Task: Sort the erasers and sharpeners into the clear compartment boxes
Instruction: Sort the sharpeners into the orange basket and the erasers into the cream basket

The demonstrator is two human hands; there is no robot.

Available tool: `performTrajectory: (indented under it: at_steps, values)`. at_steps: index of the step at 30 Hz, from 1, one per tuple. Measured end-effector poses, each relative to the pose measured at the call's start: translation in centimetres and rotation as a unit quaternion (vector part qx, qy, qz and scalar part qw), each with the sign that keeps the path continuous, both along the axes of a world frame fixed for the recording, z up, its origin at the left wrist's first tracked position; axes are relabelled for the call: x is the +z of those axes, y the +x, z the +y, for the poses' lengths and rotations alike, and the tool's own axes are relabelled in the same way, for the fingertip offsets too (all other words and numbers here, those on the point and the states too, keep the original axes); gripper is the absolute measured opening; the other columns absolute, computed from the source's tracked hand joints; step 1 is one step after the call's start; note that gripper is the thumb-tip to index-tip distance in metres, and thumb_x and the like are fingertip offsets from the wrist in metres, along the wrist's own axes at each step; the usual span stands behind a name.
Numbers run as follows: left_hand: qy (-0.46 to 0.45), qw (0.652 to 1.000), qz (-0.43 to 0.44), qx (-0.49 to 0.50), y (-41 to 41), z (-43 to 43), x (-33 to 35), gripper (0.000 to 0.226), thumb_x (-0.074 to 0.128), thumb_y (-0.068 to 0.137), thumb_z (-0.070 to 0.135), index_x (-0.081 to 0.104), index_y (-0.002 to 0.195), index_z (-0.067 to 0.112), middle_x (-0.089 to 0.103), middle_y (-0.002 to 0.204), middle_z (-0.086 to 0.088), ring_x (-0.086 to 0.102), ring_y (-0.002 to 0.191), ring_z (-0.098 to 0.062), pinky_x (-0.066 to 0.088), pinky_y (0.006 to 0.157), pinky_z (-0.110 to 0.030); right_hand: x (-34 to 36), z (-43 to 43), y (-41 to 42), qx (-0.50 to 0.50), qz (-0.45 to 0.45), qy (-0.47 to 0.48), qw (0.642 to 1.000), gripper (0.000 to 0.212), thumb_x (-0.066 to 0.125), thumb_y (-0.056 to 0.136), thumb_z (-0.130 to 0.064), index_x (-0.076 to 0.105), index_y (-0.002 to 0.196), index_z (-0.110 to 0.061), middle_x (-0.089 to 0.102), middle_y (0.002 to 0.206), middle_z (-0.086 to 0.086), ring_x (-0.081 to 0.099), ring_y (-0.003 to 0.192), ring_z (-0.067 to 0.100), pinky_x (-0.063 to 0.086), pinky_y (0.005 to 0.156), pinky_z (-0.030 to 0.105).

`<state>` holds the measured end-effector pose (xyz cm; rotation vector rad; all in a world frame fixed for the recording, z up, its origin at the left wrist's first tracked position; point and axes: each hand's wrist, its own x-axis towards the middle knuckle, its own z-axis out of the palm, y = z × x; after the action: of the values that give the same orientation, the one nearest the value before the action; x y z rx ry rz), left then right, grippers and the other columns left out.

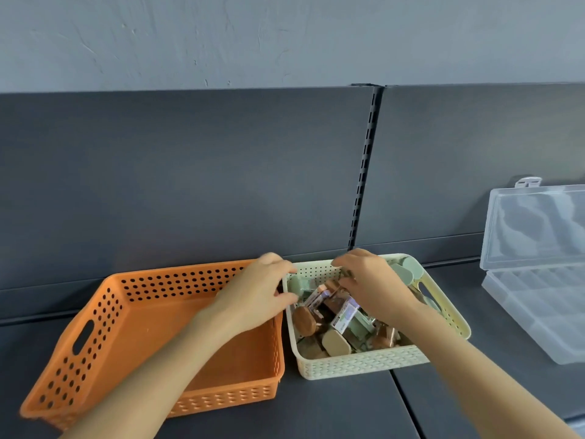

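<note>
A cream woven basket (357,364) in the middle holds a pile of erasers and sharpeners (343,324): paper-sleeved blocks and rounded brown, beige and green pieces. My left hand (258,293) reaches over the basket's left rim, its fingers relaxed and its thumb near a sleeved eraser (314,300). My right hand (372,285) is inside the basket at its far side. Its fingers curl down over the pile, and whether they hold a piece is hidden. The clear compartment box (538,315) lies at the right with its lid (535,226) standing open.
An orange perforated basket (104,324) with nothing in it sits right beside the cream one on the left. Everything rests on a dark shelf (342,407) with a dark back panel and a slotted upright (364,172) behind.
</note>
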<state>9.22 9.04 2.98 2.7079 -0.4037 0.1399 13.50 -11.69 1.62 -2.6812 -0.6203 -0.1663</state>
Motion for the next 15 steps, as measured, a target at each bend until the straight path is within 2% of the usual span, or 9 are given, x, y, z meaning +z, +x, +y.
performTrajectory:
  at_steps: [3,5,7,9,10,12,13,15]
  values:
    - [0.033,0.997,0.044,-0.058,-0.1,-2.5,0.1,0.049,0.064,0.083,0.045,0.052,0.128,0.029,0.047,0.125,0.013,0.049,0.111,-0.007,0.046,0.091,-0.029,-0.2,-2.1,-0.6,-0.009,0.005,-0.014,1.0,0.034,0.052,0.092,-0.01,0.059,0.125,-0.017,0.057,0.122,0.001,0.058,0.102,0.02,0.047,0.077,0.025]
    - [0.116,0.988,0.074,-0.069,0.0,-3.4,-0.4,0.058,0.065,0.078,0.052,0.051,0.127,0.028,0.05,0.12,0.009,0.049,0.111,-0.012,0.044,0.094,-0.034,-0.5,-3.0,-0.9,-0.005,0.018,-0.025,1.0,0.031,0.052,0.093,-0.012,0.06,0.122,-0.017,0.058,0.118,0.001,0.057,0.101,0.019,0.049,0.081,0.028]
    - [0.211,0.972,0.078,-0.065,0.1,-3.9,-1.1,0.064,0.064,0.077,0.055,0.048,0.131,0.025,0.051,0.123,0.005,0.044,0.12,-0.016,0.027,0.111,-0.043,-0.9,-3.9,-1.0,-0.006,0.026,-0.027,0.999,0.026,0.052,0.093,-0.014,0.062,0.117,-0.016,0.059,0.113,0.003,0.059,0.095,0.02,0.052,0.079,0.032]
    - [0.229,0.969,0.075,-0.052,0.2,-4.1,-1.4,0.06,0.063,0.08,0.051,0.048,0.131,0.023,0.052,0.125,0.004,0.041,0.125,-0.017,0.008,0.117,-0.049,-0.9,-4.7,-1.1,-0.005,0.025,-0.021,0.999,0.028,0.053,0.094,-0.013,0.062,0.119,-0.017,0.06,0.115,0.002,0.06,0.095,0.019,0.052,0.078,0.031]
    - [0.217,0.972,0.076,-0.044,0.2,-4.2,-1.4,0.054,0.062,0.082,0.048,0.05,0.129,0.022,0.053,0.123,0.004,0.042,0.124,-0.017,0.005,0.117,-0.048,-0.8,-5.0,-1.1,-0.001,0.022,-0.021,1.0,0.03,0.053,0.094,-0.013,0.061,0.123,-0.019,0.059,0.118,0.0,0.059,0.098,0.018,0.051,0.08,0.028]
    - [0.189,0.979,0.073,-0.038,0.1,-4.2,-1.5,0.045,0.06,0.085,0.04,0.052,0.125,0.022,0.054,0.121,0.005,0.046,0.12,-0.016,0.01,0.118,-0.045,-0.8,-5.5,-1.2,0.006,0.024,-0.023,0.999,0.035,0.053,0.094,-0.014,0.057,0.128,-0.021,0.057,0.122,-0.001,0.057,0.103,0.017,0.049,0.083,0.024]
    - [0.168,0.983,0.071,-0.037,0.1,-4.3,-1.4,0.043,0.059,0.086,0.037,0.051,0.126,0.024,0.054,0.121,0.006,0.048,0.116,-0.015,0.021,0.115,-0.041,-0.8,-5.6,-1.1,0.009,0.029,-0.026,0.999,0.036,0.053,0.094,-0.014,0.056,0.129,-0.021,0.056,0.123,-0.001,0.057,0.104,0.016,0.048,0.083,0.023]
    - [0.11,0.991,0.068,-0.032,-0.1,-4.3,-1.4,0.044,0.059,0.086,0.031,0.05,0.129,0.028,0.05,0.124,0.009,0.051,0.105,-0.009,0.044,0.09,-0.027,-1.0,-5.6,-1.0,0.009,0.031,-0.031,0.999,0.035,0.054,0.094,-0.017,0.056,0.129,-0.02,0.057,0.121,0.0,0.057,0.103,0.017,0.049,0.084,0.025]
